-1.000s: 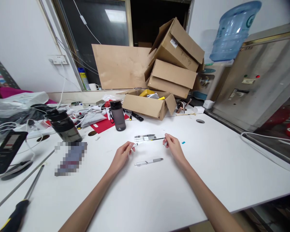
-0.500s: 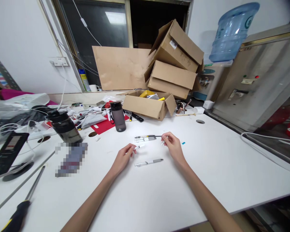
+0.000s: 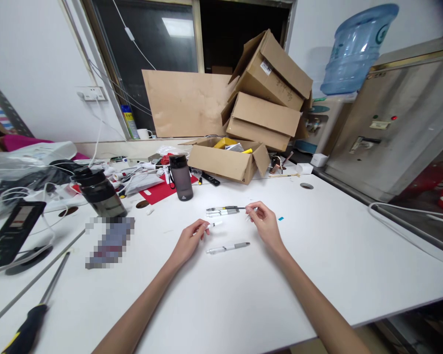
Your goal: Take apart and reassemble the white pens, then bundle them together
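My left hand (image 3: 192, 238) is closed in a pinch on a white pen (image 3: 216, 224), whose visible end points right. Opposite it, the fingers of my right hand (image 3: 265, 223) are pinched around a small whitish piece, mostly hidden and blurred; it could be a pen cap. Between and beyond the hands, several pens (image 3: 222, 213) lie side by side; a dark slim end reaches right up to my right fingertips. Nearer to me, a clear pen with a grey end (image 3: 228, 248) lies alone on the white table (image 3: 221, 300).
A dark bottle (image 3: 181, 178) stands behind the pens, and another bottle (image 3: 100, 192) leans at left near a blurred-out patch. A screwdriver (image 3: 37, 312) lies front left. Cardboard boxes (image 3: 221, 161) and cable clutter line the back. A small blue scrap (image 3: 281, 219) lies right of my right hand.
Hardly anything differs. My right fingers have shifted slightly around the whitish piece, and the view has moved a touch; the pens lie as before.
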Demonstrator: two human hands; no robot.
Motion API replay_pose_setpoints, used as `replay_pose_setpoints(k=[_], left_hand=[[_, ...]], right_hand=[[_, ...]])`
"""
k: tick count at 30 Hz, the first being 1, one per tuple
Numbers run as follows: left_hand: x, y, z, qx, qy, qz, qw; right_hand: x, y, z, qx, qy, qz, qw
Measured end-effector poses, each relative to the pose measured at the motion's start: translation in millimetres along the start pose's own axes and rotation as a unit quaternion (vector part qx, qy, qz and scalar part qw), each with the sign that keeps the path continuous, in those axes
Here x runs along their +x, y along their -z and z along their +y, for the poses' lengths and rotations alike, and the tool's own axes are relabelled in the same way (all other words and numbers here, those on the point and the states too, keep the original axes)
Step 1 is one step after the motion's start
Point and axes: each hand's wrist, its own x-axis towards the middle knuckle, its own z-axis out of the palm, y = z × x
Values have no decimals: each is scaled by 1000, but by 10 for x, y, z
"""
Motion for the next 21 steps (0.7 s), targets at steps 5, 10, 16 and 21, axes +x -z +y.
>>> replay_pose_setpoints(k=[5, 10, 16, 21], left_hand=[[1, -6, -3, 5, -2, -2, 1000], [2, -6, 10, 6, -11, 0, 1000], [-4, -6, 28, 10, -7, -3, 1000], [-9, -10, 44, 19, -13, 4, 1000]], right_hand=[[-5, 3, -5, -5, -2, 2, 1000], [-3, 4, -2, -7, -3, 2, 1000], [-5, 4, 7, -5, -5, 3, 1000], [-9, -1, -1, -12, -9, 4, 1000]])
